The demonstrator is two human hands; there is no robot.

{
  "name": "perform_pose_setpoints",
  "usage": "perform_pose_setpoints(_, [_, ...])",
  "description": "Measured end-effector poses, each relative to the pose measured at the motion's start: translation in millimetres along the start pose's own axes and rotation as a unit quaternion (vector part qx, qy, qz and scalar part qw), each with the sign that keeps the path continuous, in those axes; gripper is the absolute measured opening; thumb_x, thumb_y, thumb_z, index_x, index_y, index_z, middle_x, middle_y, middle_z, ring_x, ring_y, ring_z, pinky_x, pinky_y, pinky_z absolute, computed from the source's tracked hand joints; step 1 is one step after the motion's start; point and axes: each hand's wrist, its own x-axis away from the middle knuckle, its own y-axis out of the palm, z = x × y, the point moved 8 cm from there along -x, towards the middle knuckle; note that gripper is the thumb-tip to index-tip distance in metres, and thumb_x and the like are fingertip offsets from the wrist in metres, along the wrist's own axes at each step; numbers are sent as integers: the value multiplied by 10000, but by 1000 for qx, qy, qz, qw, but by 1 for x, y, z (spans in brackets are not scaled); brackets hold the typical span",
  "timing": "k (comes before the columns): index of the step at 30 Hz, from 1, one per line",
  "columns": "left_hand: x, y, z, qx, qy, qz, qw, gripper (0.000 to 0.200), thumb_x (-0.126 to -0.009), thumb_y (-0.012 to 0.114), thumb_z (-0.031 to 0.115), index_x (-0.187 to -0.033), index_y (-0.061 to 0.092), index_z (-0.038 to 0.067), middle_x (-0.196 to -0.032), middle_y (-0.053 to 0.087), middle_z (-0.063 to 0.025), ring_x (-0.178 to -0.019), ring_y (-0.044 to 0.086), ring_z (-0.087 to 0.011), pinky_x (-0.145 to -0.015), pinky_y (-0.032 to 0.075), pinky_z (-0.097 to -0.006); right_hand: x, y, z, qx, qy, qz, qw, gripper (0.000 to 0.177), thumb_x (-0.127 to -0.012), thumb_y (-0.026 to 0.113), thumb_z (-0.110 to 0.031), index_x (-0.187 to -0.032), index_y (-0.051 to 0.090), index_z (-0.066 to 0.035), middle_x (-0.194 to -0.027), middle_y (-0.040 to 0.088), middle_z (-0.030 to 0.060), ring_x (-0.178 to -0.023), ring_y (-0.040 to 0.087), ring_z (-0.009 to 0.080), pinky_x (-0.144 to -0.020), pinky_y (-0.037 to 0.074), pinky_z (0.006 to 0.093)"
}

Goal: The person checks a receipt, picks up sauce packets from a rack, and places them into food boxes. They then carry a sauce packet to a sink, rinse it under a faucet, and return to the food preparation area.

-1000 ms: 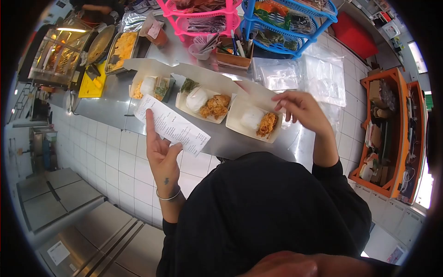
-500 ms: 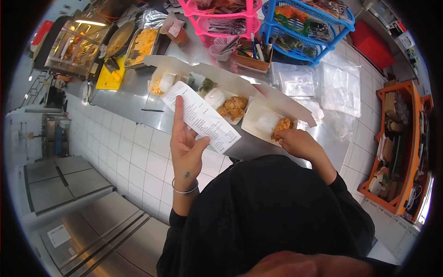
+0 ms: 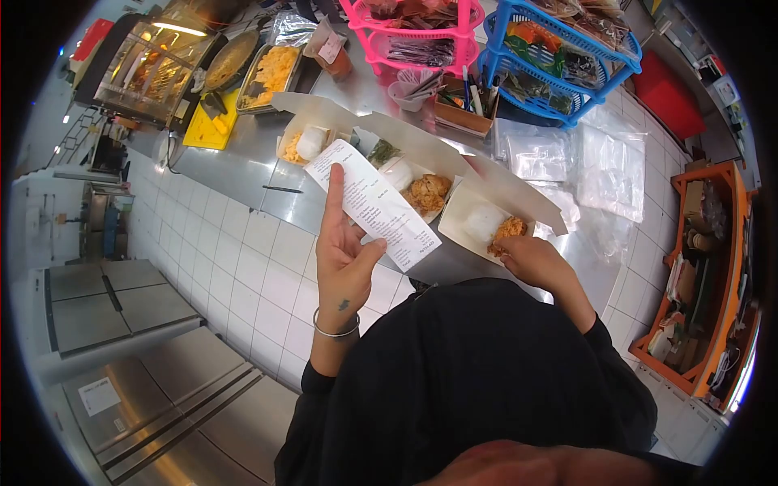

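My left hand [image 3: 347, 255] holds a long printed receipt [image 3: 377, 206] from below, index finger stretched along its face and thumb on its lower edge. Behind it are open paper food boxes in a row. The rightmost box [image 3: 463, 212] holds white rice [image 3: 481, 220] and fried chicken [image 3: 510, 233]. My right hand [image 3: 536, 263] reaches over this box's near corner with bent fingers closed at the chicken; its fingertips are partly hidden. The middle box has rice [image 3: 397, 173], chicken [image 3: 427, 193] and dark green shreds [image 3: 382, 152]. The left box contains rice [image 3: 309, 145] and yellow food [image 3: 294, 149].
A black pen [image 3: 283, 189] lies on the steel counter [image 3: 235, 166]. Farther back are a tray of yellow food [image 3: 274, 73], a yellow cutting board [image 3: 212, 123], and pink [image 3: 421, 39] and blue [image 3: 559, 61] basket racks. Clear plastic bags [image 3: 608, 170] lie at the right.
The whole view has shifted a little, so the counter and boxes appear farther right and lower. My left hand keeps the receipt, and my right hand stays at the chicken in the right box.
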Motion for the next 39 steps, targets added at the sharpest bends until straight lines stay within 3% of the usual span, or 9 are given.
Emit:
perform_pose_setpoints(15, [0, -1, 3, -7, 7, -5, 1000, 915, -718, 495, -164, -1515, 89, 28, -1510, 262, -189, -1243, 474, -235, -976, 454, -318, -4, 5, -1, -4, -19, 5, 1000, 201, -863, 525, -165, -1008, 615, -59, -920, 659, 173, -892, 633, 359, -749, 496, 475])
perform_pose_setpoints(18, [1, 0, 2, 10, -4, -5, 1000, 919, -715, 492, -167, -1515, 82, 27, -1508, 267, -185, -1243, 473, -230, -985, 443, -316, -6, 11, 2, 10, -3, -32, 999, 294, -861, 552, -171, -1133, 616, -81, -997, 662, 182, -936, 624, 372, -811, 492, 455])
perform_pose_setpoints(23, [-6, -10, 15, 5, 29, 8, 1000, 934, -715, 487, -170, -1519, 61, 41, -1497, 293, -168, -1233, 481, -213, -994, 425, -310, -4, 10, 0, 4, -3, -44, 999, 306, -868, 550, -201, -1148, 610, -93, -1003, 659, 187, -940, 625, 373, -816, 491, 449])
perform_pose_setpoints(26, [-8, -17, 30, 18, 30, 11, 999, 944, -720, 473, -183, -1524, 46, 65, -1487, 316, -149, -1205, 509, -199, -980, 430, -299, -2, 5, -2, 6, -41, -7, 999, 232, -857, 540, -186, -1039, 620, -68, -940, 656, 190, -913, 628, 364, -784, 494, 469])
perform_pose_setpoints(39, [-12, -32, 64, 5, 88, 55, 995, 929, -739, 436, -189, -1528, 42, 105, -1456, 349, -140, -1165, 549, -210, -938, 496, -313, -2, -8, -19, 0, -32, -21, 999, 275, -891, 513, -210, -1084, 632, -54, -1001, 660, 188, -955, 627, 356, -840, 485, 452])
